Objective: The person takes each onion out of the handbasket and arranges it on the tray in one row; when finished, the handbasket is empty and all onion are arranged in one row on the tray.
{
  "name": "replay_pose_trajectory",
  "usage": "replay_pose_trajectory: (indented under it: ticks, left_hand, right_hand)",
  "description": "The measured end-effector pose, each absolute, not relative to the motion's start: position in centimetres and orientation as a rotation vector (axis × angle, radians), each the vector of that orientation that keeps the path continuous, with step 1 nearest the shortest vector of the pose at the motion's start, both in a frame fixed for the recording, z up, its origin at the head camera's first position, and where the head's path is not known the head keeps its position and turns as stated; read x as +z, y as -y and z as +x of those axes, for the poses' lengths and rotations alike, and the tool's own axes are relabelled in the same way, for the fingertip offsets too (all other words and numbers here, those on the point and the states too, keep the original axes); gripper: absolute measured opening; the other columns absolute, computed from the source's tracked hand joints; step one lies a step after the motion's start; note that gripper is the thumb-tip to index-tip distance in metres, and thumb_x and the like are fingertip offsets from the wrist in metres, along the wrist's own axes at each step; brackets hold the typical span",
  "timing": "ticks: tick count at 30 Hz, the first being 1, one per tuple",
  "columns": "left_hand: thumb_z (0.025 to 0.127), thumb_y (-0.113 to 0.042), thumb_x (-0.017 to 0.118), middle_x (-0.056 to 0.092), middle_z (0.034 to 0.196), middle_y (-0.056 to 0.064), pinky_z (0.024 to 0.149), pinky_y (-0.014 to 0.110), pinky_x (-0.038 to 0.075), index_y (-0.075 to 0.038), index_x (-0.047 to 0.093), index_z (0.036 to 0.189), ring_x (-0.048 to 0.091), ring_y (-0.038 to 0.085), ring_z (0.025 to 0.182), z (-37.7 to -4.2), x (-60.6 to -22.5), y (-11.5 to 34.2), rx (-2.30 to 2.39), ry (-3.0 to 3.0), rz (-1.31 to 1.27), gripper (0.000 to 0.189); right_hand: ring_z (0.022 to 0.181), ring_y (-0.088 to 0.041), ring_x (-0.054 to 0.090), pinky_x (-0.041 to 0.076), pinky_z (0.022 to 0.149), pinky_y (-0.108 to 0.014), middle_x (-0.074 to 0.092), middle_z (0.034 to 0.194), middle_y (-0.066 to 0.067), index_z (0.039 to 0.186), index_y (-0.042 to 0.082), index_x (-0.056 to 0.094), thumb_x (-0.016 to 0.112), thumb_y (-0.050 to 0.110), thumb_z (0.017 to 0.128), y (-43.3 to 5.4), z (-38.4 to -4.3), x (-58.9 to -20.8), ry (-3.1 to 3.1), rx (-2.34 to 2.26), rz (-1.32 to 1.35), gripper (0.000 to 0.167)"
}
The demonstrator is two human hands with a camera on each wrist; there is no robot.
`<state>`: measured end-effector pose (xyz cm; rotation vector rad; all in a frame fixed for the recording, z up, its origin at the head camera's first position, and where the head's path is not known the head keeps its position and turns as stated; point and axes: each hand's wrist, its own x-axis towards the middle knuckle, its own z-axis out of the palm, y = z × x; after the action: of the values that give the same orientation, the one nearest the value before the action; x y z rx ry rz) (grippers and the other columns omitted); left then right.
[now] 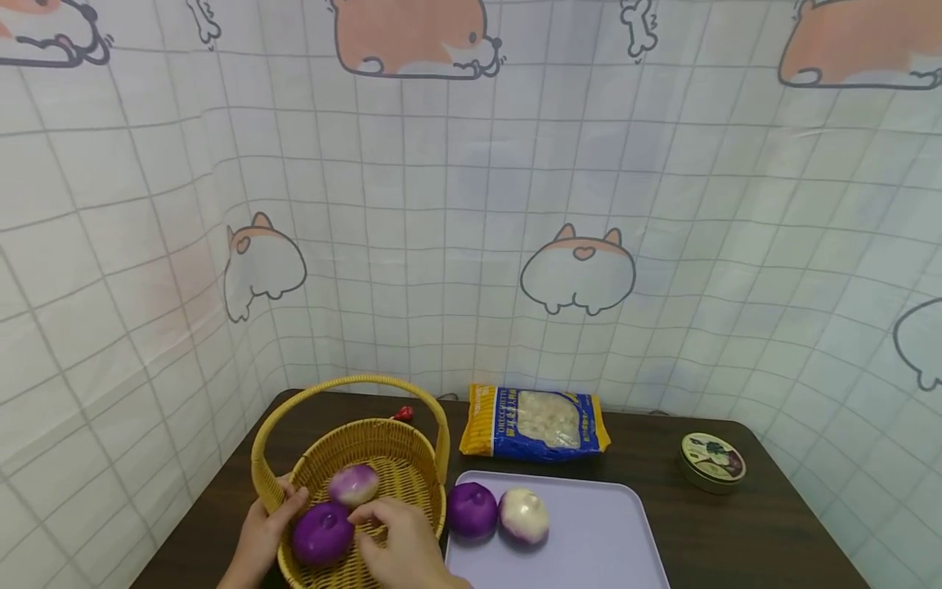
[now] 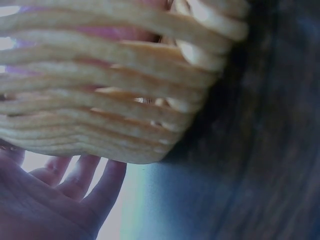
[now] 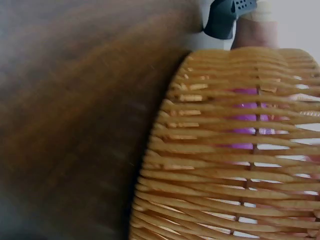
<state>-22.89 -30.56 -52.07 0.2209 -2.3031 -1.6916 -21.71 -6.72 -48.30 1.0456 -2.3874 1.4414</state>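
My left hand grips the left rim of a yellow wicker basket, thumb inside the rim. In the left wrist view, the fingers of that hand lie against the outside of the weave. A round, glossy purple vegetable sits in the basket, with a purple-and-white turnip behind it. My right hand reaches inside, its fingers loosely bent and the index fingertip by the purple vegetable's right side. No object shows between its finger and thumb. The right wrist view shows mostly the basket wall.
A lilac tray right of the basket bears another purple vegetable and a whitish turnip. Behind it lies a blue-and-yellow pasta bag. A round tin stands on the right. A small red item lies behind the basket.
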Motion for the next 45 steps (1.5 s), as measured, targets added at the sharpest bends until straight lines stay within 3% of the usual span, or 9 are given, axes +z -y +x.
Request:
replay_pose_trajectory:
  ticks: [4, 7, 14, 20, 24, 27, 35, 40, 45]
  left_hand:
    - [0.101, -0.031, 0.055, 0.052, 0.129, 0.022, 0.091, 0.02, 0.036, 0.004, 0.048, 0.1, 0.047, 0.012, 0.113, -23.0, -51.8, 30.3, -1.711, 2.311, 0.227, 0.035]
    - [0.101, -0.033, 0.054, 0.047, 0.141, 0.024, 0.097, 0.021, 0.033, 0.004, 0.048, 0.102, 0.043, 0.018, 0.124, -23.1, -51.7, 30.2, -1.724, 2.314, 0.228, 0.037]
    - [0.101, -0.03, 0.056, 0.054, 0.122, 0.014, 0.08, 0.018, 0.043, 0.002, 0.05, 0.099, 0.051, 0.001, 0.096, -23.0, -52.0, 30.3, -1.738, 2.291, 0.243, 0.033]
    - [0.1, -0.025, 0.058, 0.053, 0.099, 0.003, 0.075, 0.023, 0.043, -0.001, 0.049, 0.093, 0.051, 0.01, 0.088, -23.2, -52.1, 30.0, -1.778, 2.228, 0.189, 0.027]
    - [0.1, -0.025, 0.058, 0.052, 0.098, 0.0, 0.076, 0.021, 0.041, 0.001, 0.047, 0.094, 0.05, 0.007, 0.087, -23.2, -52.0, 30.2, -1.749, 2.245, 0.216, 0.029]
    - [0.1, -0.029, 0.057, 0.054, 0.105, 0.001, 0.078, 0.018, 0.041, 0.001, 0.047, 0.094, 0.051, 0.003, 0.093, -23.0, -52.0, 30.4, -1.751, 2.275, 0.24, 0.032]
    - [0.101, -0.032, 0.055, 0.05, 0.13, 0.017, 0.081, 0.014, 0.041, 0.001, 0.047, 0.096, 0.05, -0.007, 0.099, -22.7, -52.2, 30.8, -1.75, 2.326, 0.258, 0.035]
    - [0.101, -0.031, 0.055, 0.053, 0.118, 0.012, 0.08, 0.017, 0.042, 0.001, 0.046, 0.096, 0.053, 0.0, 0.098, -22.9, -52.2, 30.7, -1.742, 2.309, 0.231, 0.034]
    - [0.102, -0.025, 0.055, 0.052, 0.102, 0.006, 0.078, 0.021, 0.043, 0.003, 0.045, 0.094, 0.053, 0.009, 0.092, -23.0, -52.3, 30.5, -1.74, 2.271, 0.172, 0.031]
  right_hand:
    - [0.104, -0.003, 0.057, 0.049, 0.083, -0.026, 0.062, 0.114, 0.015, 0.114, 0.023, 0.068, 0.075, 0.026, 0.083, 7.2, -22.3, -47.9, 2.696, 1.181, 0.966, 0.032]
    - [0.111, -0.006, 0.055, 0.05, 0.086, -0.032, 0.057, 0.124, 0.014, 0.123, 0.027, 0.063, 0.077, 0.035, 0.081, 7.7, -22.6, -47.7, 2.843, 1.066, 0.929, 0.045]
    - [0.116, -0.009, 0.055, 0.05, 0.087, -0.032, 0.053, 0.136, 0.008, 0.137, 0.026, 0.054, 0.08, 0.04, 0.079, 9.3, -22.8, -48.0, 2.843, 0.814, 1.059, 0.066]
    - [0.108, -0.008, 0.057, 0.051, 0.081, -0.028, 0.052, 0.134, 0.007, 0.136, 0.025, 0.053, 0.081, 0.045, 0.077, 9.9, -23.0, -48.3, 2.856, 0.822, 1.038, 0.068]
    - [0.102, -0.008, 0.057, 0.05, 0.077, -0.026, 0.049, 0.132, 0.006, 0.137, 0.028, 0.053, 0.081, 0.047, 0.077, 9.8, -23.0, -48.6, 2.879, 0.838, 1.066, 0.069]
    - [0.097, -0.006, 0.055, 0.049, 0.074, -0.025, 0.047, 0.128, 0.006, 0.136, 0.029, 0.053, 0.081, 0.048, 0.076, 9.9, -22.8, -48.8, 2.908, 0.853, 1.083, 0.068]
    - [0.097, 0.0, 0.054, 0.048, 0.078, -0.025, 0.056, 0.115, 0.016, 0.122, 0.027, 0.056, 0.082, 0.041, 0.076, 10.1, -22.5, -48.8, 2.928, 0.84, 1.075, 0.055]
    - [0.098, -0.001, 0.054, 0.049, 0.077, -0.025, 0.056, 0.116, 0.014, 0.125, 0.028, 0.055, 0.082, 0.044, 0.075, 10.1, -22.5, -48.7, 2.949, 0.827, 1.071, 0.059]
    - [0.087, -0.003, 0.053, 0.049, 0.07, -0.025, 0.054, 0.11, 0.009, 0.129, 0.032, 0.056, 0.081, 0.049, 0.074, 10.0, -22.5, -48.6, 3.007, 0.804, 1.062, 0.062]
